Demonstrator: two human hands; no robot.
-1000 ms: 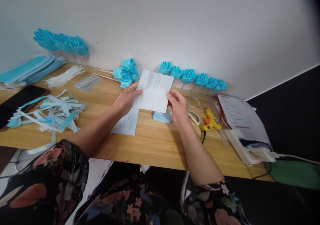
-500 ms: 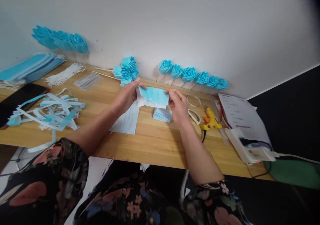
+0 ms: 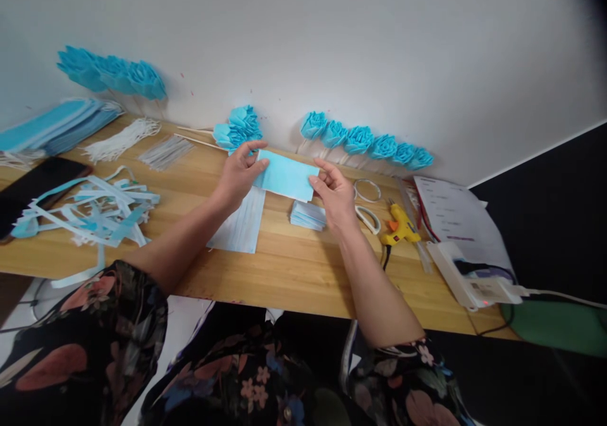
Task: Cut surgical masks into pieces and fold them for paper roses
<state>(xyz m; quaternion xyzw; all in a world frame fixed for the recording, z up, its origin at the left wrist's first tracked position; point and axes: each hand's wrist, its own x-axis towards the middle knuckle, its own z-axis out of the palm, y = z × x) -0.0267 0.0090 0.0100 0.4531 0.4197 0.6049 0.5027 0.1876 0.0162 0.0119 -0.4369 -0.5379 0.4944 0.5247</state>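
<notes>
Between my two hands a light-blue rectangle of face-mask fabric is held up over the table, its flat blue side towards me. My left hand pinches its left end between thumb and fingers. At the right end, my right hand grips the edge with thumb and fingers. Just below lies a small stack of folded mask pieces. A flat pale mask sheet rests beneath my left wrist. Behind my left hand, a bunch of blue fabric flowers on sticks lies against the wall.
Blue flowers lean along the wall. To the left are masks, white ear loops, wires, cut strips and a phone. A yellow glue gun, scissors and power strip lie right.
The fabric piece was folded with a ruffled white lower edge; now it is a flat blue rectangle, tilted down to the right. Both thumbs have come round to its front.
</notes>
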